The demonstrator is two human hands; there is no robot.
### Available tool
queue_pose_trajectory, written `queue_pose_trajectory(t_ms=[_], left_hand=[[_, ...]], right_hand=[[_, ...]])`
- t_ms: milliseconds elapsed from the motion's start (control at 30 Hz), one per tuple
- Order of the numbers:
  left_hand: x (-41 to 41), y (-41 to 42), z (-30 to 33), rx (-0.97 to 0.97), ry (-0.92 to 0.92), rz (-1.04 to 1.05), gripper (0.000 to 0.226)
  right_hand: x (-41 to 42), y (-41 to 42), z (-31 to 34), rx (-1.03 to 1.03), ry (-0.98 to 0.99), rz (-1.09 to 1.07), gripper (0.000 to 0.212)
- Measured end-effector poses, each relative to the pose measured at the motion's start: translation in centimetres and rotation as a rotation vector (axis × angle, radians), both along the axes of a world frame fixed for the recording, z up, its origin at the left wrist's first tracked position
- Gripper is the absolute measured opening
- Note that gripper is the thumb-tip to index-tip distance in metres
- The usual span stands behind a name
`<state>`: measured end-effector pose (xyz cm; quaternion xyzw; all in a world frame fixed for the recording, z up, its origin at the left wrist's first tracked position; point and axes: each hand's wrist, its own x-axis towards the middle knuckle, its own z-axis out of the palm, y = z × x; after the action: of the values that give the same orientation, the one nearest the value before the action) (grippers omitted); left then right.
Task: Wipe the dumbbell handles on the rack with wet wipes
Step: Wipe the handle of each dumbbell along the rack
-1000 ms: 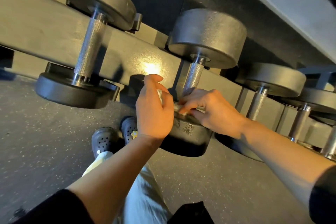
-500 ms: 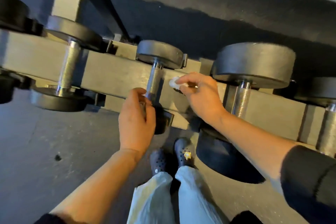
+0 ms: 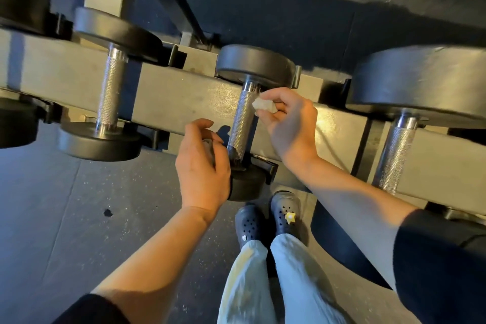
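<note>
Rack [image 3: 184,97] background; right hand [image 3: 289,123] pinches wipe [image 3: 264,106], seemingly touching handle [image 3: 242,121].

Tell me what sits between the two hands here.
In the head view, the knurled dumbbell handle stands between the left hand and the right hand, which pinches a wipe.

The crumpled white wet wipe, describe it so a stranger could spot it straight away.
Start at the long grey steel rack and find its middle knurled chrome dumbbell handle. At that handle's upper end, the right hand pinches the crumpled white wet wipe, the only pale scrap among dark weights.
</note>
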<state>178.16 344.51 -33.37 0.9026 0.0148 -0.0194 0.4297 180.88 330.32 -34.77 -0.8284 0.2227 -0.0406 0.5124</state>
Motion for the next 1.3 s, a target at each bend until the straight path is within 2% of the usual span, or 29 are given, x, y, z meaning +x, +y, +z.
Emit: queue_pose_trajectory(t_ms=[133, 267, 367, 500, 567, 633, 700, 800, 967, 1033, 1167, 1300], left_hand=[[0.0, 0.0, -0.2, 0.01, -0.016, -0.002, 0.021], [-0.1, 0.1, -0.2, 0.01, -0.017, -0.01, 0.021], [-0.1, 0.1, -0.2, 0.014, -0.021, -0.017, 0.022], [0.0, 0.1, -0.3, 0.027, -0.02, -0.022, 0.021], [0.0, 0.1, -0.4, 0.037, -0.018, -0.014, 0.021], [-0.1, 0.0, -0.3, 0.046, -0.009, -0.009, 0.021], [-0.2, 0.0, -0.3, 0.05, -0.003, -0.013, 0.022], [-0.2, 0.1, -0.2, 0.05, -0.001, -0.023, 0.021], [-0.2, 0.1, -0.3, 0.073, -0.011, -0.036, 0.021], [-0.2, 0.0, -0.3, 0.085, -0.003, -0.035, 0.021], [-0.2, -0.1, -0.3, 0.122, -0.005, -0.031, 0.021], [-0.2, -0.1, -0.3, 0.151, 0.011, -0.017, 0.023]], right_hand=[[-1.4, 0.3, 0.0, 0.012, -0.034, 0.108, 0.013], [-4.2, 0.9, -0.6, -0.046, -0.015, 0.317, 0.014], [-5.5, 1.2, -1.1, 0.024, 0.003, 0.392, 0.01], [-3.6, 0.6, -0.1, -0.047, 0.01, 0.165, 0.015], [-1.9, 0.2, 0.5, -0.127, -0.152, 0.032, 0.014], [-0.9, 0.4, 0.3, -0.144, -0.274, -0.012, 0.011], [-0.8, 0.9, -0.1, -0.111, -0.241, -0.014, 0.008], [-2.3, 1.3, 0.0, -0.031, -0.087, 0.034, 0.009], [-5.3, 1.7, 0.0, 0.071, 0.131, 0.328, 0.013], [-5.1, 1.4, 0.2, 0.058, 0.112, 0.267, 0.013], [-2.7, 1.0, 1.0, -0.051, -0.124, -0.046, 0.009], [-1.7, 1.7, 0.8, -0.065, -0.11, 0.046, 0.009]])
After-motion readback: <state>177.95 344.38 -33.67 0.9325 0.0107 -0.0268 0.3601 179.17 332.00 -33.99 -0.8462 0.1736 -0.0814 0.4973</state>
